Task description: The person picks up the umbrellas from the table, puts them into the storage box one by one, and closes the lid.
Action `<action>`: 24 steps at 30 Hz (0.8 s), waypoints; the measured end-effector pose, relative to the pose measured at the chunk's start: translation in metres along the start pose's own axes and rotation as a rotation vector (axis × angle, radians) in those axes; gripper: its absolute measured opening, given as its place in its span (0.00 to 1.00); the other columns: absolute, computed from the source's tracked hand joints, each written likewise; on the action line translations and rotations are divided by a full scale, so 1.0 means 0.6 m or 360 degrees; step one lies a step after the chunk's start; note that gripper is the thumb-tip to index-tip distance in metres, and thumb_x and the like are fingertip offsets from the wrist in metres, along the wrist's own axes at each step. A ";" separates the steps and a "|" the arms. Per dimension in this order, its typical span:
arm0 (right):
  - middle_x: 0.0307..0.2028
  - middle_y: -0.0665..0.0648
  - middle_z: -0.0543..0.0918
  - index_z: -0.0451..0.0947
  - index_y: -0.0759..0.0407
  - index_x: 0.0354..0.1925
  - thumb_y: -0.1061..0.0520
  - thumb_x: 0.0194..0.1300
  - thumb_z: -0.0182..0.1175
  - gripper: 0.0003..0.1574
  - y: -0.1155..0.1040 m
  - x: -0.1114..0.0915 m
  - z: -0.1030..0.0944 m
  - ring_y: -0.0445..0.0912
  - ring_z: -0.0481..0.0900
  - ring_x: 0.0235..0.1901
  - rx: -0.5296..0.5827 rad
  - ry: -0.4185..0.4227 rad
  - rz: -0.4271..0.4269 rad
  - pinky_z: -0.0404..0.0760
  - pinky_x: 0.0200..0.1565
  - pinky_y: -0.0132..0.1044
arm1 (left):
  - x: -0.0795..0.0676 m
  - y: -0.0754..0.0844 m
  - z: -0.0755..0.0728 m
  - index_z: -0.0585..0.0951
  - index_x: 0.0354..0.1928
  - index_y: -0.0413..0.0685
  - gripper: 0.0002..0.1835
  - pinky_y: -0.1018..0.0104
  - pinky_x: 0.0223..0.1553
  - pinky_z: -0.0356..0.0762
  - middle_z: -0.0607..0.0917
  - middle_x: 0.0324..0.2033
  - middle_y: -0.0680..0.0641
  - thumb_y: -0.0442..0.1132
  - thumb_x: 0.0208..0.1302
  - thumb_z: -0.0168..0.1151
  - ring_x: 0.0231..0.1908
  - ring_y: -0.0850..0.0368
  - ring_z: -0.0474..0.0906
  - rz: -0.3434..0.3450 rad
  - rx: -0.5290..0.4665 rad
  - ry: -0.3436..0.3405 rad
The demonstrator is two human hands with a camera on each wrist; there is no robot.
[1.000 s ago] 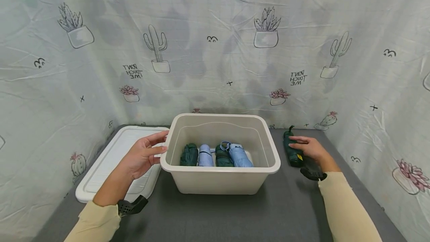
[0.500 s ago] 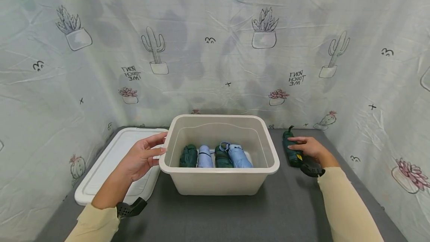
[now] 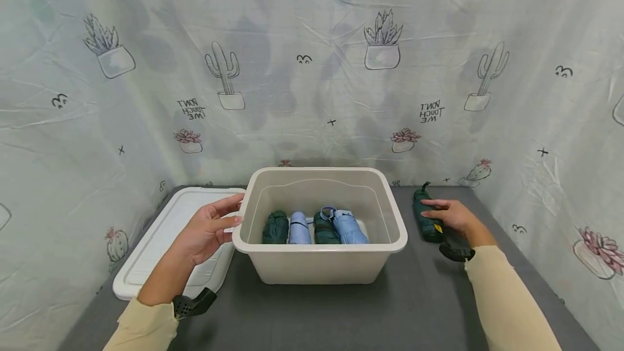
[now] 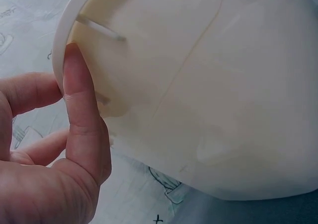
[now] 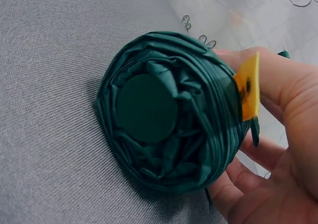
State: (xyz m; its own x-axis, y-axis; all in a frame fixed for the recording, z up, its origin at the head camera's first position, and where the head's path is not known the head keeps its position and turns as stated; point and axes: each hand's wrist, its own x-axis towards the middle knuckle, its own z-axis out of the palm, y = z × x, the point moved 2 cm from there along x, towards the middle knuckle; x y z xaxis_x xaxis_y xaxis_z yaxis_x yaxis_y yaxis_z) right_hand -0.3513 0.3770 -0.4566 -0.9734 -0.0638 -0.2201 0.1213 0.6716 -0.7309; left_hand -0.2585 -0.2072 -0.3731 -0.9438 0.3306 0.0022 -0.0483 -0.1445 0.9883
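Observation:
My left hand (image 3: 205,232) pinches the left rim of a cream plastic storage bin (image 3: 317,264), thumb under the rim in the left wrist view. On the bin's floor lie several folded umbrellas: a dark green one (image 3: 275,227), a lavender one (image 3: 299,229), another dark green one (image 3: 325,230) and a light blue one (image 3: 350,227) with a strap loop. Right of the bin, my right hand (image 3: 455,218) grips a dark green folded umbrella (image 3: 425,210) lying on the table. The right wrist view shows its round end and a yellow tag (image 5: 250,87).
A white lid (image 3: 170,242) lies flat left of the bin, partly beneath my left arm. The dark grey table (image 3: 317,318) ends at a printed curtain (image 3: 312,96) at the back and both sides.
Hands, bin and umbrellas keep their places. The head view has shifted slightly.

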 end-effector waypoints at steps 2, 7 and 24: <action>0.70 0.67 0.55 0.66 0.51 0.66 0.37 0.57 0.62 0.43 0.001 -0.001 0.000 0.63 0.60 0.65 -0.0005 0.0009 -0.0002 0.71 0.58 0.57 | 0.000 -0.001 0.000 0.60 0.70 0.40 0.32 0.53 0.44 0.81 0.67 0.58 0.35 0.30 0.65 0.56 0.48 0.50 0.81 -0.0001 -0.0009 0.0001; 0.70 0.68 0.56 0.67 0.51 0.66 0.37 0.57 0.63 0.43 0.000 -0.001 0.000 0.63 0.60 0.65 -0.0026 0.0026 -0.0004 0.71 0.58 0.55 | 0.000 0.000 0.001 0.60 0.69 0.40 0.32 0.52 0.43 0.81 0.67 0.58 0.35 0.30 0.64 0.56 0.47 0.50 0.82 0.0008 0.0005 0.0008; 0.70 0.69 0.54 0.67 0.51 0.65 0.37 0.56 0.64 0.43 -0.005 0.010 0.003 0.65 0.54 0.67 -0.0123 0.0046 0.0067 0.63 0.63 0.61 | 0.001 0.002 -0.001 0.58 0.70 0.39 0.33 0.54 0.43 0.82 0.69 0.57 0.37 0.29 0.64 0.56 0.46 0.52 0.82 0.0021 -0.0002 -0.0031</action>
State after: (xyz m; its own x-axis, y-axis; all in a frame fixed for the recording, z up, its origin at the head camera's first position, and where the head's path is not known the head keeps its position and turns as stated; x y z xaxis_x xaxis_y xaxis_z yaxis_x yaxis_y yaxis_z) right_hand -0.3573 0.3735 -0.4571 -0.9731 -0.0139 -0.2300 0.1477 0.7283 -0.6691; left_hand -0.2592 -0.2077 -0.3723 -0.9377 0.3469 0.0185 -0.0361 -0.1504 0.9880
